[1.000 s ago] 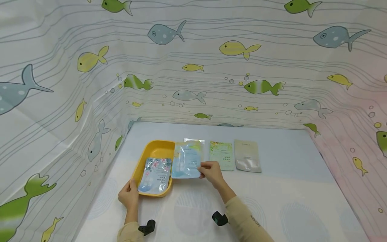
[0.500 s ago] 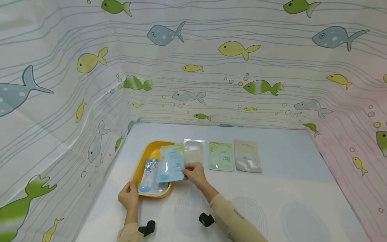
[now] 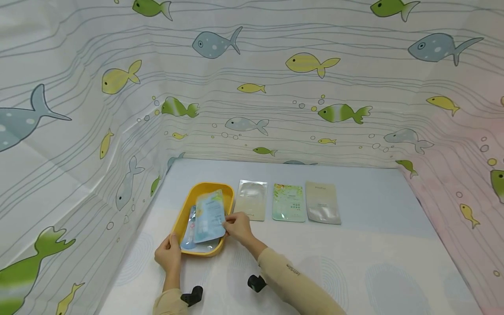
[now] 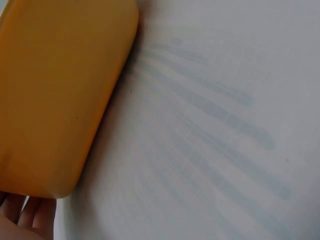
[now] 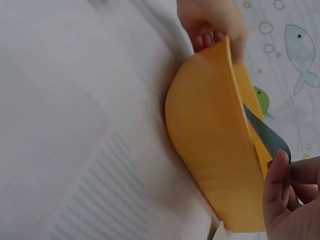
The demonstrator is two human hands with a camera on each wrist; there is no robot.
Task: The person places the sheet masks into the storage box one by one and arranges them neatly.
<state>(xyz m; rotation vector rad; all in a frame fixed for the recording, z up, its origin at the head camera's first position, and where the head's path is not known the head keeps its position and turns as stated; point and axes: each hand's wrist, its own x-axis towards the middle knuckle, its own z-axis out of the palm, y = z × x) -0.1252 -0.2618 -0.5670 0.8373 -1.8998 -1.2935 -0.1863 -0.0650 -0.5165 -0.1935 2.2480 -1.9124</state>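
Observation:
A yellow plastic basin [image 3: 202, 190] stands on the table at the left, and my left hand [image 3: 168, 254] grips its near left rim. In the left wrist view only some fingertips [image 4: 36, 212] show against the basin's wall. My right hand [image 3: 239, 228] pinches the right edge of a light blue sachet [image 3: 210, 218] with a yellow-green top, tilted over the basin. Under it, partly hidden, a blue floral sachet [image 3: 190, 234] lies in the basin. In the right wrist view the pinched sachet [image 5: 269, 135] dips below the rim.
Right of the basin lie a silver-beige sachet [image 3: 252, 200], a green floral sachet [image 3: 288, 202] and a beige sachet [image 3: 322, 203] in a row on the pale tablecloth [image 3: 370, 245]. A fish-print sheet [image 3: 275, 100] surrounds the table.
My right hand has carried the light blue sachet leftward, from over the silver-beige one to over the basin, where it covers part of the floral sachet. My left hand stays on the rim.

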